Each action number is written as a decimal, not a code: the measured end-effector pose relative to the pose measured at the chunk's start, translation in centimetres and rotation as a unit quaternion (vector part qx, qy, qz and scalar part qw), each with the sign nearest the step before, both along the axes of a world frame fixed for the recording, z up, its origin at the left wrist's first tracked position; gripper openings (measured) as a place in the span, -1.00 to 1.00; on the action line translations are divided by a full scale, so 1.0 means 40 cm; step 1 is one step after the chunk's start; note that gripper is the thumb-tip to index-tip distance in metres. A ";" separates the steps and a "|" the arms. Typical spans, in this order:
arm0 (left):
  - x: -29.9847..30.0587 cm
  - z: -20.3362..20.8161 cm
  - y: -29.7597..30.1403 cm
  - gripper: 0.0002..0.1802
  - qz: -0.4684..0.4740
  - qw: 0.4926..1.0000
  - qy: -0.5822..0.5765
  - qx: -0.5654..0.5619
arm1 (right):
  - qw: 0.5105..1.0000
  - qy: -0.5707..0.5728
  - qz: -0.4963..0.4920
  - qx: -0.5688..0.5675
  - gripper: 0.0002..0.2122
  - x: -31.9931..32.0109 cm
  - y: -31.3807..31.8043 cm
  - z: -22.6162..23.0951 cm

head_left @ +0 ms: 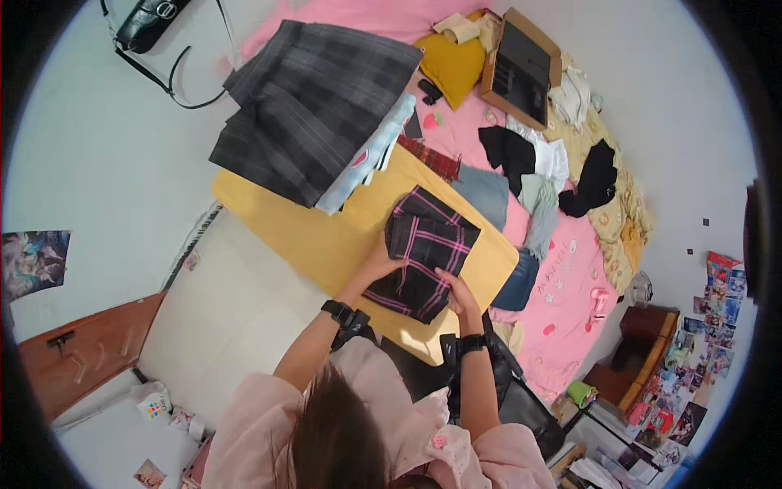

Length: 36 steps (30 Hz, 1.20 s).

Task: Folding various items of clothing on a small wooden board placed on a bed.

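A folded black plaid garment with pink lines (425, 244) lies on the yellow tabletop (281, 236), close in front of me. My left hand (378, 266) grips its left edge, with the thumb on top. At the near right edge, my right hand (459, 293) takes hold of the cloth, also thumb up; the fingers beneath are partly hidden. Beyond them, at the far left of the table, a grey plaid pleated skirt (322, 98) is spread over a light blue printed cloth (371, 155).
Right of the table is a pink bed (562, 326) with folded jeans (482, 194), a black garment (590, 179), a mustard pillow (454, 65) and an open cardboard box (521, 69). A black bag (151, 23) hangs at upper left. A black chair (521, 416) stands near me.
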<state>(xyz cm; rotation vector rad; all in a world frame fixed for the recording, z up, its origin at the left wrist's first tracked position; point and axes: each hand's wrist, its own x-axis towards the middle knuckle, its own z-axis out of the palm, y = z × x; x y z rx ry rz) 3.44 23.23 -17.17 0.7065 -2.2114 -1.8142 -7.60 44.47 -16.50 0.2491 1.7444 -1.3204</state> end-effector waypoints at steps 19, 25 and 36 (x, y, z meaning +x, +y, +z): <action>0.096 0.751 -0.388 -0.03 0.153 0.956 0.250 0.010 | 0.828 0.039 0.101 -0.551 -0.64 -0.126 -0.461 0.757; 0.102 0.874 -0.519 -0.20 0.162 0.949 0.257 -0.078 | 0.833 -0.064 0.084 -0.543 -0.68 -0.125 -0.711 0.657; 0.059 0.626 -0.659 -0.32 0.171 0.944 0.052 -0.277 | 0.899 0.002 0.058 -0.435 -0.58 -0.012 -0.755 0.524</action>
